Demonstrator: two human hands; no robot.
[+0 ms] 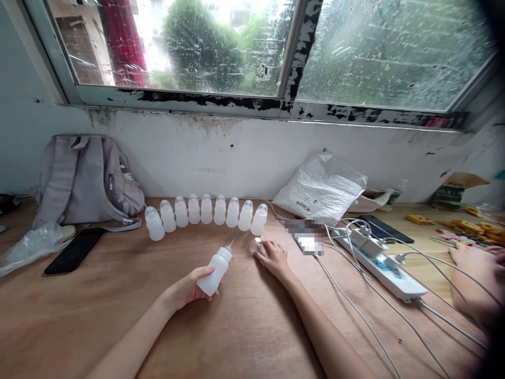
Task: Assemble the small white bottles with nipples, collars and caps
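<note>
A white translucent squeeze bottle (213, 273) with a thin needle-like tip lies in the grip of my left hand (193, 287), tilted up and to the right above the table. My right hand (275, 259) rests low on the table, its fingers around a clear cap (255, 245). Behind both hands, several similar bottles stand upright in a curved row, each topped by a clear cap; one of them, a capped bottle (259, 220), marks the right end, and another capped bottle (154, 223) the left end.
A grey backpack (84, 179), a black phone (74, 251) and a clear plastic bag (33, 243) sit left. On the right are a silvery pouch (321, 187), a white power strip (398, 279) with trailing cables, and another person's hand (475, 279).
</note>
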